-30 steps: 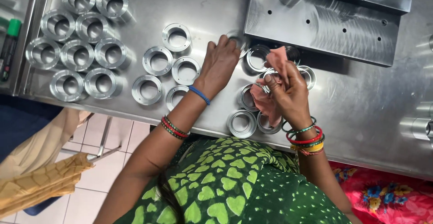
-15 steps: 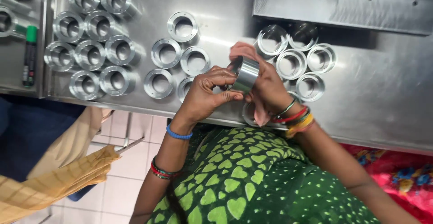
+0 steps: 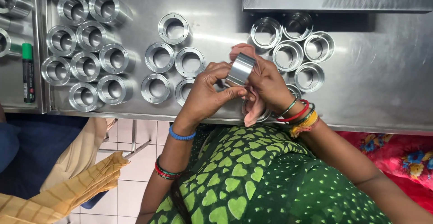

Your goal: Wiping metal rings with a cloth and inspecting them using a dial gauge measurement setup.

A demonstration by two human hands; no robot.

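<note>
While held at frame centre above the table edge, shiny short steel cylinder sleeve (image 3: pixel 240 68) sits tilted between both hands. Left hand (image 3: pixel 205 95) pinches its lower rim with curled fingers. Right hand (image 3: pixel 266 82) closes on its far side, pink cloth (image 3: pixel 252 107) bunched in the palm. Loose steel rings (image 3: pixel 288 55) cluster upper right; more rings (image 3: pixel 90 61) upper left on steel table (image 3: pixel 383 93). Green marker (image 3: pixel 28 73) far left.

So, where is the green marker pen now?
In the head view, the green marker pen lies at the far left of the steel table, beside the leftmost group of metal rings.
</note>
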